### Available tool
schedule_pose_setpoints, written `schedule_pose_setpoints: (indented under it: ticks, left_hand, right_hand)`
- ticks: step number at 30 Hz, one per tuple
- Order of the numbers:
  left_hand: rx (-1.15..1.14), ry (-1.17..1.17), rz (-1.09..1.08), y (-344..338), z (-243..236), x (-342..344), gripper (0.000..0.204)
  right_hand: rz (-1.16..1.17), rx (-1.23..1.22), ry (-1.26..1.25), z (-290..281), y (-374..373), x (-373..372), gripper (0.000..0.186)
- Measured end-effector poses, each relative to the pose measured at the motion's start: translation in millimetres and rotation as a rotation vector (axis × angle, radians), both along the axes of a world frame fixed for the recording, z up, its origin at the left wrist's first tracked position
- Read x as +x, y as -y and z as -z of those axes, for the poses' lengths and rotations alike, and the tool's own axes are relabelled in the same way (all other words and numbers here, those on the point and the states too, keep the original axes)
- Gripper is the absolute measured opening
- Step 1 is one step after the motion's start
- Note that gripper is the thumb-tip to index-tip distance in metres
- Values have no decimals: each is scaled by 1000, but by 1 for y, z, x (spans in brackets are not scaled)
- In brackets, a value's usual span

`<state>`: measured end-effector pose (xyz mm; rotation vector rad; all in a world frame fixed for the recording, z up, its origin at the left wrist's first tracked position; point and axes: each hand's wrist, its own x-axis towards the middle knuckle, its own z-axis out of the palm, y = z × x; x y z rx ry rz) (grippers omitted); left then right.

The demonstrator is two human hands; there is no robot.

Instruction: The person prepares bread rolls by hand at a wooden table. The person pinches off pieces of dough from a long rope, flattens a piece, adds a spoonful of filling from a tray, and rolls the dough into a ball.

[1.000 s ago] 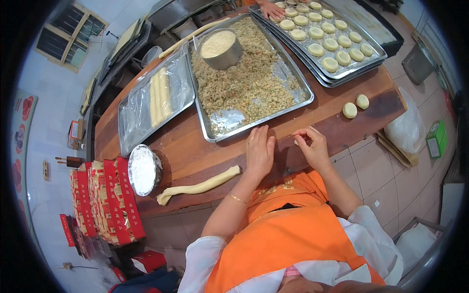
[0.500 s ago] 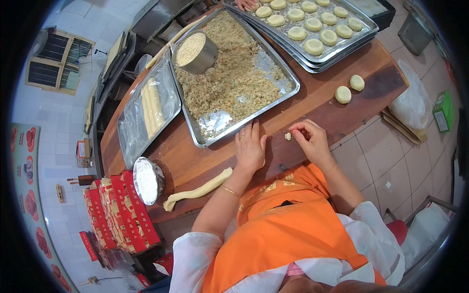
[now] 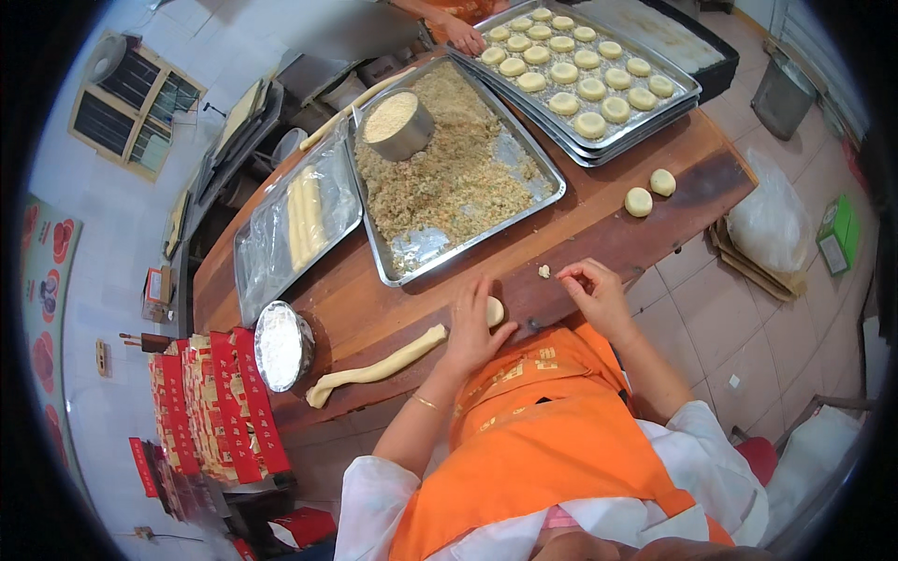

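My left hand [image 3: 472,329] lies low over the wooden table, fingers stretched out and thumb spread. A round dough ball [image 3: 494,311] sits between its thumb and fingers, on the tabletop. Beside that wrist stretches a long dough rope [image 3: 379,366]. My right hand [image 3: 599,297] is at the table's near edge, its thumb and fingertips drawn together in a pinch with nothing visible between them. Just left of those fingertips rests a small dough scrap [image 3: 544,271]. Farther right are two dough balls, a nearer one [image 3: 638,202] and a farther one [image 3: 662,181].
A metal tray [image 3: 412,279] of crumbly filling holds a metal cup [image 3: 414,142]. Left of it is a plastic-lined tray [image 3: 245,280] with dough ropes. A bowl of white powder [image 3: 283,346] stands nearby. Another person's hand [image 3: 465,37] touches stacked trays [image 3: 599,154] of dough rounds.
My left hand has shifted, uncovering the dough ball beside its thumb. My right fingertips have come away from the dough scrap. The head view has shifted, showing more of the other person.
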<state>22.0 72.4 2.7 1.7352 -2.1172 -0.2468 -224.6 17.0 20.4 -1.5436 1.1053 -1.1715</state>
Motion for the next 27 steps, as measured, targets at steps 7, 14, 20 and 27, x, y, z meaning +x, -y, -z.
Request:
schedule_pose_setpoints:
  ticks: [7,14,20,27]
  left_hand:
    - [344,-1440,-350,-13,4,6,47]
    - [562,-1860,-101,-3,-19,-20,35]
    - [686,-1677,-53,21,-26,-57,36]
    - [512,-1468,-111,17,-43,-48,31]
  right_hand:
    - [-150,-77,-64,-6,-11,26,12]
    - [-349,-398,-352,-31,-5,45,72]
    - [-315,-408,-467,-21,4,19,63]
    - [510,-311,-381,7,90,-125,59]
